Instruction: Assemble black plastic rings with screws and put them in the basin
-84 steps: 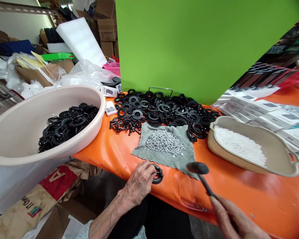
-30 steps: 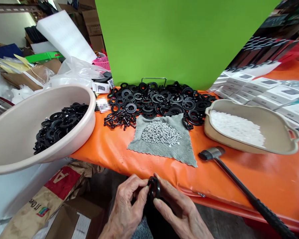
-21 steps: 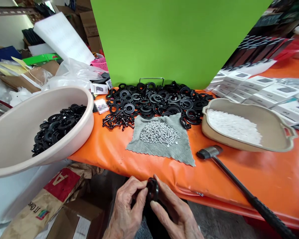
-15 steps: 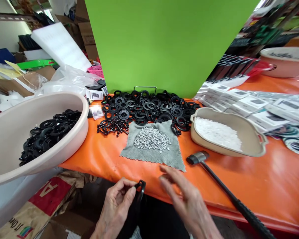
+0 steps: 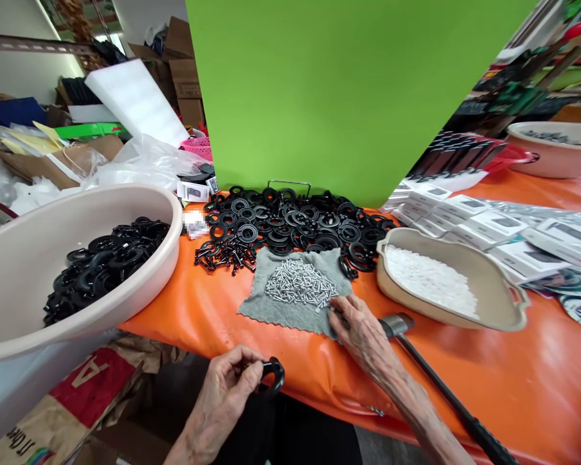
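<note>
In my left hand (image 5: 227, 394), thumb and fingers pinch a black plastic ring (image 5: 277, 382) near the table's front edge, over my lap. My right hand (image 5: 356, 323) rests at the right edge of a grey cloth (image 5: 256, 307), fingers curled down beside a pile of small silver pins (image 5: 297, 284). Its fingertips are closed together, and what lies between them is too small to make out. Just right of that wrist is a hammer (image 5: 436, 374), its head partly covered by my hand.
Black rings (image 5: 290, 223) and black screw-like pieces (image 5: 230, 254) lie behind the cloth. A large basin (image 5: 10, 226) of black parts stands left. On the right are a tan tub (image 5: 503, 303) of white pieces and stacked white boxes (image 5: 489, 226). A green board (image 5: 343, 97) rises behind.
My right hand has moved forward from the table's front edge to the pin pile, its fingers now curled. My left hand keeps the ring, which has turned slightly. The view has shifted a little.
</note>
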### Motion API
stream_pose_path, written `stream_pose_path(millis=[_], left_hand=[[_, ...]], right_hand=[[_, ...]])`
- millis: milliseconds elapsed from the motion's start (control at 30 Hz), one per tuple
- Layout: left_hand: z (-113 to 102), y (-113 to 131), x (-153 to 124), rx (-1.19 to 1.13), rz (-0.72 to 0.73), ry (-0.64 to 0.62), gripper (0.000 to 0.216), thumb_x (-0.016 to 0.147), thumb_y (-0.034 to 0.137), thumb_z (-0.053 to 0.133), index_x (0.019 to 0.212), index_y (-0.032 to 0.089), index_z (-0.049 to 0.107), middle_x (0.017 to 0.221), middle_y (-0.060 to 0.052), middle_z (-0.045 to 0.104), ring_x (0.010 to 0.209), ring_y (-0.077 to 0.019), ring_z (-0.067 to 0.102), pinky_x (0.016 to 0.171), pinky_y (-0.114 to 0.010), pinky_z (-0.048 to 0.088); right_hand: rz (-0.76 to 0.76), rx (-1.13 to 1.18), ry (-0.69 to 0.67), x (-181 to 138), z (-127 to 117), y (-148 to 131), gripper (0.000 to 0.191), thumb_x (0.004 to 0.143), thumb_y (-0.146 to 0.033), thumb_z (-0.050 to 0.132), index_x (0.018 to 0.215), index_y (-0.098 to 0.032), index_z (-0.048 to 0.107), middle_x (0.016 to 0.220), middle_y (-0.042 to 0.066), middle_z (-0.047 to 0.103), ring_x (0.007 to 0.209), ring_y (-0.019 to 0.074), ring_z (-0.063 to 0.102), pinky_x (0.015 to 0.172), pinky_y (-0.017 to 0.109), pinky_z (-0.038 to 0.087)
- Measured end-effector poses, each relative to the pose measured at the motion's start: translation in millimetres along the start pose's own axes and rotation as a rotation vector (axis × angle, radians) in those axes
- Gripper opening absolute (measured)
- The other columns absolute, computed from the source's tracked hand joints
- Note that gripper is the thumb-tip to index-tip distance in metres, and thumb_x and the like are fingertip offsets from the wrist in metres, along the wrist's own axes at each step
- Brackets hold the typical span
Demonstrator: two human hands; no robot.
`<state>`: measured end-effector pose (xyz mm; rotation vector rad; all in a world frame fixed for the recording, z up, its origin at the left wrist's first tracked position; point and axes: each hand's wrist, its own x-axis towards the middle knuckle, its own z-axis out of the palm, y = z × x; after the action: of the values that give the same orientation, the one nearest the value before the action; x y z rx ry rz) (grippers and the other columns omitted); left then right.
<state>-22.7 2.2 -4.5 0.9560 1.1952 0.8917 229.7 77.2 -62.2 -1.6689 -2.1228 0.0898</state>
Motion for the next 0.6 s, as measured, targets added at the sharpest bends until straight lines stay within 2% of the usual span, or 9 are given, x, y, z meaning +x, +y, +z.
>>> stream_pose_path(millis=[100,233,400,500,600], left_hand=[[1,0,1,0.007,-0.008,-0.025,0.03,0.079,0.044,0.065,0.079,0.014,0.065,0.073,-0.001,0.061,0.069,-0.0118,0.054,0.065,-0.018,0.044],[3,6,4,0.018,-0.016,-0.047,0.035,0.079,0.048,0.064,0.079,0.013,0.063,0.072,-0.001,0.059,0.068,-0.0116,0.052,0.065,-0.019,0.043],[5,12,4,-0.008,-0.023,-0.063,0.035,0.079,0.048,0.063,0.076,0.013,0.06,0.071,0.0,0.057,0.069,-0.0119,0.053,0.068,-0.02,0.043],[4,10,3,-0.005,-0.02,-0.059,0.034,0.08,0.047,0.062,0.077,0.013,0.06,0.073,-0.001,0.057,0.07,-0.0123,0.053,0.068,-0.021,0.043],[3,8,2,0.026,0.007,-0.042,0.033,0.081,0.046,0.061,0.077,0.013,0.06,0.073,-0.001,0.057,0.07,-0.0126,0.051,0.068,-0.021,0.042]], right_hand=[[-0.043,-0.066,-0.031,3,1,2,0.016,0.09,-0.024,0.036,0.086,-0.021,0.051,0.084,0.007,0.051,0.079,0.0226,0.053,0.072,0.035,0.047],[-0.094,-0.13,-0.058,13,3,5,0.013,0.084,-0.019,0.038,0.075,-0.023,0.047,0.074,0.004,0.048,0.067,0.0202,0.048,0.063,0.032,0.042],[-0.144,-0.113,-0.071,21,3,11,0.013,0.081,-0.017,0.038,0.071,-0.024,0.043,0.068,0.002,0.046,0.059,0.0184,0.046,0.056,0.031,0.038],[-0.175,-0.063,-0.079,21,4,14,0.014,0.082,-0.017,0.035,0.074,-0.024,0.044,0.07,0.004,0.051,0.063,0.0194,0.049,0.059,0.032,0.04],[-0.17,-0.016,-0.065,19,3,15,0.013,0.083,-0.02,0.036,0.082,-0.022,0.049,0.077,0.007,0.056,0.072,0.0225,0.054,0.069,0.037,0.043]])
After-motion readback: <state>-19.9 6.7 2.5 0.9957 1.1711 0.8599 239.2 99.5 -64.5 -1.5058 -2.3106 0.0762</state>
